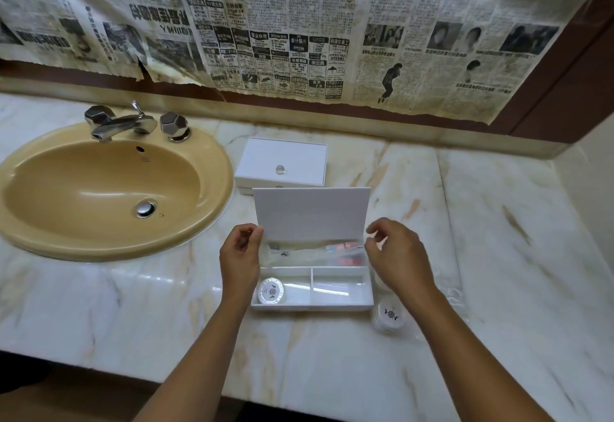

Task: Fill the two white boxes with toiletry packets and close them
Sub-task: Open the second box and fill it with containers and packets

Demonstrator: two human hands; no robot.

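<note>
A white box (pixel 312 305) stands open on the marble counter in front of me, its lid (pixel 312 212) raised upright. My left hand (pixel 241 255) pinches the lid's lower left edge. At the lower right edge, my right hand (pixel 395 255) has its fingertips curled against the lid. Clear packets (pixel 315 250), one with pink inside, lie in the box's long back compartment. A round white packet (pixel 271 290) sits in the front left compartment, and the front right one holds nothing. Behind it stands a second white box (pixel 282 162), closed, with a glass knob.
Another round packet (pixel 388 317) lies on the counter just right of the open box, under my right wrist. A beige sink (pixel 109 189) with a chrome tap (pixel 119 124) fills the left. Newspaper sheets cover the wall behind. The counter's front edge runs below my forearms.
</note>
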